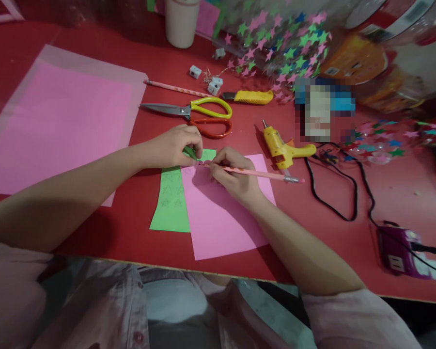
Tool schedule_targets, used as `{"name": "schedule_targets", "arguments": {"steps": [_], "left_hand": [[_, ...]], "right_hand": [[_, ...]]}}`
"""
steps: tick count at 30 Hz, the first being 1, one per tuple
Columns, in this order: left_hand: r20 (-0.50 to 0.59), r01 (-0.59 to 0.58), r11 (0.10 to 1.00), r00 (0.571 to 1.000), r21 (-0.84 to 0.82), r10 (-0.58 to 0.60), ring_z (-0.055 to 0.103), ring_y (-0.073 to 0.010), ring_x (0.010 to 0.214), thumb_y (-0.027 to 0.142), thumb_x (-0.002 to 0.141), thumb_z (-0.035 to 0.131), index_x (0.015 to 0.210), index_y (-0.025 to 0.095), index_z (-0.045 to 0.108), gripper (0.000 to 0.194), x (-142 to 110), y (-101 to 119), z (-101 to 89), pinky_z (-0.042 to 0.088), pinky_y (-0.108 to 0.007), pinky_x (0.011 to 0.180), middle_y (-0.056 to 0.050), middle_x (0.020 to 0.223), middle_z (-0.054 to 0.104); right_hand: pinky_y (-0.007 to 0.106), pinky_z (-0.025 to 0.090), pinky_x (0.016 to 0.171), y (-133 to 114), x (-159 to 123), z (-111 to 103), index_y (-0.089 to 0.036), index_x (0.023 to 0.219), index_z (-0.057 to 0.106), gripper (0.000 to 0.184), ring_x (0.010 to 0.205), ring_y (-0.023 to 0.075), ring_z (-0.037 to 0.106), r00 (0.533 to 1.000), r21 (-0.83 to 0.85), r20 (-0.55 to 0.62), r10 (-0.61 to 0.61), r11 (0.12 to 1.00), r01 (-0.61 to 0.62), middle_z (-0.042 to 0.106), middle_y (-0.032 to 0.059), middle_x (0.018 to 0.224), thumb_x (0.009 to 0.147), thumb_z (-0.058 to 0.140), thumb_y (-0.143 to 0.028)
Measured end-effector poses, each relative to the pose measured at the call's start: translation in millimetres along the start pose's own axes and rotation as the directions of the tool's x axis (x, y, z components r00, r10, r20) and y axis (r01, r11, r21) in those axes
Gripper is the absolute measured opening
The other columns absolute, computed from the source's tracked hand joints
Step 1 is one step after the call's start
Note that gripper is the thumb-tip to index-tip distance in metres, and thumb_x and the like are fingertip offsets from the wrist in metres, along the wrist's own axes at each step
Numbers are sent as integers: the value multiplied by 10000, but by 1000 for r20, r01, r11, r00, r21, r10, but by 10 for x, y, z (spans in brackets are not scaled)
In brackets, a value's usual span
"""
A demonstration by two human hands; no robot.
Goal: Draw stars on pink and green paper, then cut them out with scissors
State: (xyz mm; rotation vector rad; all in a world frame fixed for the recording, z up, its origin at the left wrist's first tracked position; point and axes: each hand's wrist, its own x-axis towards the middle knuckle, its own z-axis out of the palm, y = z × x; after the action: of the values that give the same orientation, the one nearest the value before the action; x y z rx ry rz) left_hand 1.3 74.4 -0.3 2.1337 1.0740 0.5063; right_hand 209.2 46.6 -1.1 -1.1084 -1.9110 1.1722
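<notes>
My right hand (pixel 236 177) grips a pink pencil (pixel 265 174), its tip touching the top edge of a small pink paper sheet (pixel 221 218) on the red table (pixel 94 228). My left hand (pixel 174 145) is closed in a pinch on a small green paper piece (pixel 192 153) held against the pink sheet's top corner. A green paper strip (pixel 171 201) with faint pencilled stars lies under the pink sheet's left edge.
A large pink sheet (pixel 54 126) lies at left. Behind the hands are yellow-handled scissors (pixel 199 107), red-handled scissors (pixel 212 128), a yellow utility knife (pixel 250 97), another pencil (pixel 174 88), a yellow glue gun (pixel 281 148) with black cord (pixel 334 194), a cup (pixel 181 22), paper stars (pixel 279 46).
</notes>
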Motion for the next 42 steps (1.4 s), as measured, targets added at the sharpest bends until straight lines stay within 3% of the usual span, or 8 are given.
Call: {"name": "schedule_targets", "arguments": {"steps": [19, 42], "left_hand": [[-1, -19, 1000, 1000, 13, 19, 552, -198, 970, 237, 752, 649, 827, 176, 670, 99, 4, -16, 3, 416, -341, 919, -37, 971, 607], [35, -45, 999, 998, -12, 45, 556, -200, 1001, 322, 789, 652, 850, 180, 678, 157, 2, -51, -27, 415, -324, 920, -47, 1002, 607]], "right_hand": [[249, 234, 491, -19, 50, -44, -225, 611, 382, 185, 512, 79, 313, 998, -40, 36, -47, 998, 49, 386, -67, 557, 684, 516, -120], [248, 275, 508, -14, 16, -41, -219, 633, 424, 166, 527, 87, 361, 997, -61, 63, -33, 997, 37, 439, -59, 571, 707, 542, -128]]}}
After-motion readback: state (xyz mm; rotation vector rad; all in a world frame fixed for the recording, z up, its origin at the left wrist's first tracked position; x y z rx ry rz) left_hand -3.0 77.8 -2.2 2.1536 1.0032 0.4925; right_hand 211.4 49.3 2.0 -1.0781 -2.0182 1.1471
